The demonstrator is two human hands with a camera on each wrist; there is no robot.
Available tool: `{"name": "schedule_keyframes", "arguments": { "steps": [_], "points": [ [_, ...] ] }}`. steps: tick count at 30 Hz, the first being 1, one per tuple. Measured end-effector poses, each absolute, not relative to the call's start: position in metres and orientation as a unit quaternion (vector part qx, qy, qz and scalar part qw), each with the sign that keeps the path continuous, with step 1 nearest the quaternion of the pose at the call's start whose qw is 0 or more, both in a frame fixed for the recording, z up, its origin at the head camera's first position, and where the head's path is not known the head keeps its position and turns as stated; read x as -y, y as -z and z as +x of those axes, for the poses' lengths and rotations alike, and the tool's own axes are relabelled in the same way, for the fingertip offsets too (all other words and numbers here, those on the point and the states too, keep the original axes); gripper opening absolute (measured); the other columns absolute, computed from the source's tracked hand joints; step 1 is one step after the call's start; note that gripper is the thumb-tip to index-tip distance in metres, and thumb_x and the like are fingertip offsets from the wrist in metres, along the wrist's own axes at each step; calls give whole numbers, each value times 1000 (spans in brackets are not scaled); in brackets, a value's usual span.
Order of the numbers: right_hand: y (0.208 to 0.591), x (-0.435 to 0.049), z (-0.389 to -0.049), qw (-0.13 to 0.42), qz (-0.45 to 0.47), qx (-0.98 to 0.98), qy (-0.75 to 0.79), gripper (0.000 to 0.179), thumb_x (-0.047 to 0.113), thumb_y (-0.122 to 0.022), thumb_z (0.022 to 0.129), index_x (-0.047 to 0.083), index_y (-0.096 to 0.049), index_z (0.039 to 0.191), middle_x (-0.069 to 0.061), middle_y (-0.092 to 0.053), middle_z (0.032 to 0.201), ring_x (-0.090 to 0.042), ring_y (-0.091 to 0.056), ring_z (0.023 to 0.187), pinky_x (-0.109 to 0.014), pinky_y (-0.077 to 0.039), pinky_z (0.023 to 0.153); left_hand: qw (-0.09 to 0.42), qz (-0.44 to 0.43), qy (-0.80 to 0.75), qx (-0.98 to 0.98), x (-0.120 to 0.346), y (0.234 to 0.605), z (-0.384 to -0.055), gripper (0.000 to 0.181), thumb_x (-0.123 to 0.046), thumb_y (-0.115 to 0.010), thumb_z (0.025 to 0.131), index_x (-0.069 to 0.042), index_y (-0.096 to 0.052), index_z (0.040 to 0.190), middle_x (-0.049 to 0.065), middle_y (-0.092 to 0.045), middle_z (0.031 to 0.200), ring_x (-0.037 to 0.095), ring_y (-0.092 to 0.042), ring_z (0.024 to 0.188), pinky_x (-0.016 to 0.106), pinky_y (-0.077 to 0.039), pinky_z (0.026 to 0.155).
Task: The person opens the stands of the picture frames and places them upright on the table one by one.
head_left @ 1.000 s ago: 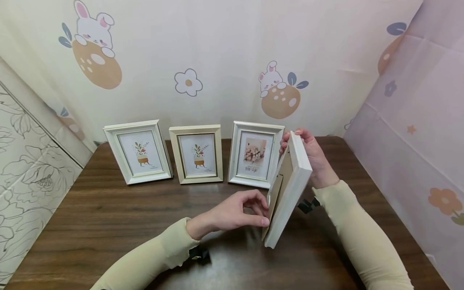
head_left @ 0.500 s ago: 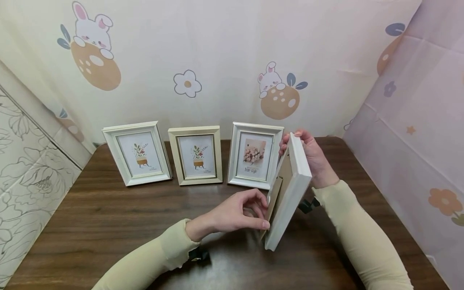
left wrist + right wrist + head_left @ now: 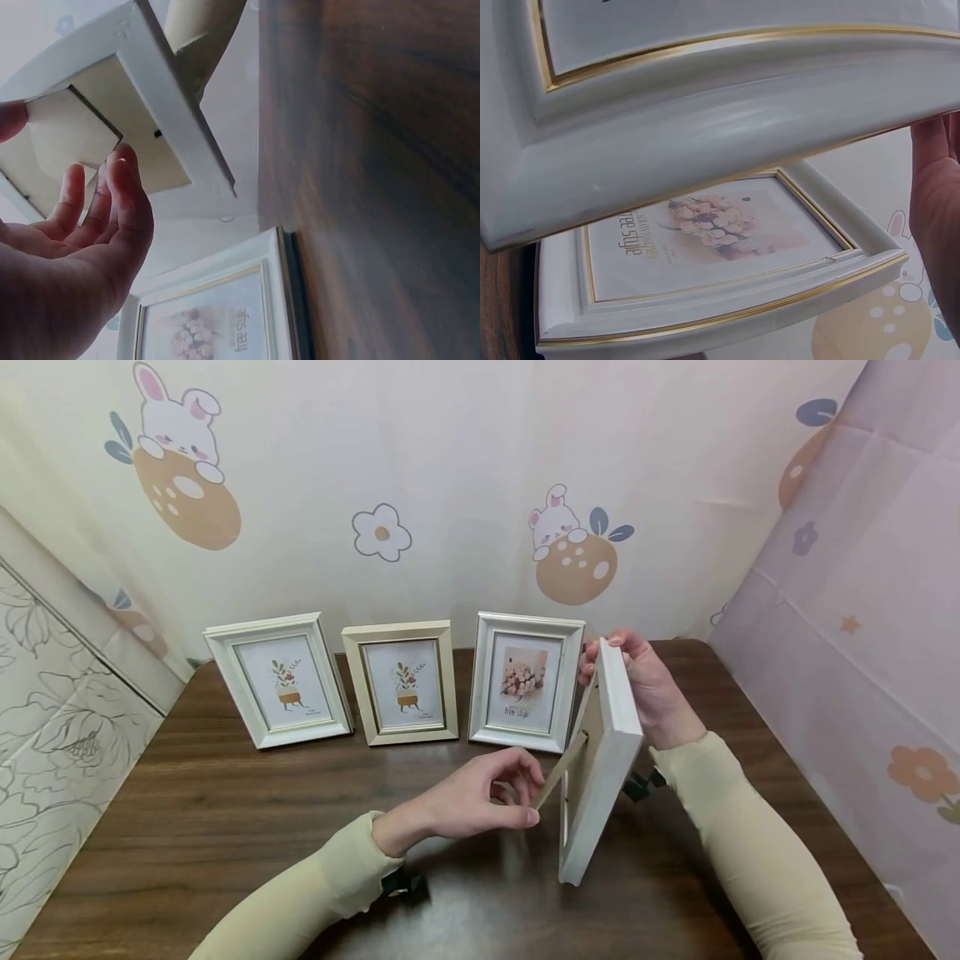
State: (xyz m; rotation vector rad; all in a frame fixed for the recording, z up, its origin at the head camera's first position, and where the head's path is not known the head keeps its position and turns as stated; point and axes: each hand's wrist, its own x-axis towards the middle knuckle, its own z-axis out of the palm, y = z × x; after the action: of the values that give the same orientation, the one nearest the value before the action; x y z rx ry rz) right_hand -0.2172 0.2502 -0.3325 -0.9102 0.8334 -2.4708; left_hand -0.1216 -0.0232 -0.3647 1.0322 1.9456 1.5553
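A white picture frame (image 3: 617, 752) is held up on edge at the right, its brown back turned left. My right hand (image 3: 656, 689) grips its far upper end. My left hand (image 3: 480, 793) pinches the free end of the easel stand (image 3: 561, 770), which tilts out from the back. In the left wrist view, thumb and fingers hold opposite edges of this stand (image 3: 71, 135). The right wrist view shows the front of the held frame (image 3: 705, 150), with a gold inner edge; fingers of the right hand (image 3: 939, 187) are at its far side.
Three picture frames stand in a row at the back of the dark wooden table (image 3: 300, 827): a white one (image 3: 330, 689) at left, a cream one (image 3: 450, 693) in the middle, and a white "free style" one (image 3: 480, 693) close beside the held frame. A patterned curtain (image 3: 450, 443) hangs behind.
My left hand has moved left and swung the easel stand outward from the frame's back. The right hand keeps its grip; the frame's lower end has shifted slightly right.
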Motion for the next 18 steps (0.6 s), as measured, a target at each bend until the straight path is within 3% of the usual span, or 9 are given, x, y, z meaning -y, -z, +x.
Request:
{"name": "schedule_keyframes", "arguments": {
  "steps": [7, 18],
  "points": [
    [333, -251, -215, 185, -302, -327, 876, 17, 1, -57, 97, 4, -74, 95, -17, -69, 99, -28, -67, 89, -38, -55, 82, 201, 385, -545, -717, 30, 363, -126, 31, -17, -72, 86, -11, -58, 114, 0, -60, 94, 10, -58, 87, 31, -56, 76],
    [327, -256, -214, 179, -280, -322, 887, 15, 0, -59, 97, 3, -73, 95, -18, -69, 100, -30, -68, 89, -39, -55, 82, 219, 378, -551, -711, 36, 367, -126, 30, -19, -73, 89, -13, -59, 114, 0, -61, 99, 12, -60, 91, 32, -56, 79]
  ]
}}
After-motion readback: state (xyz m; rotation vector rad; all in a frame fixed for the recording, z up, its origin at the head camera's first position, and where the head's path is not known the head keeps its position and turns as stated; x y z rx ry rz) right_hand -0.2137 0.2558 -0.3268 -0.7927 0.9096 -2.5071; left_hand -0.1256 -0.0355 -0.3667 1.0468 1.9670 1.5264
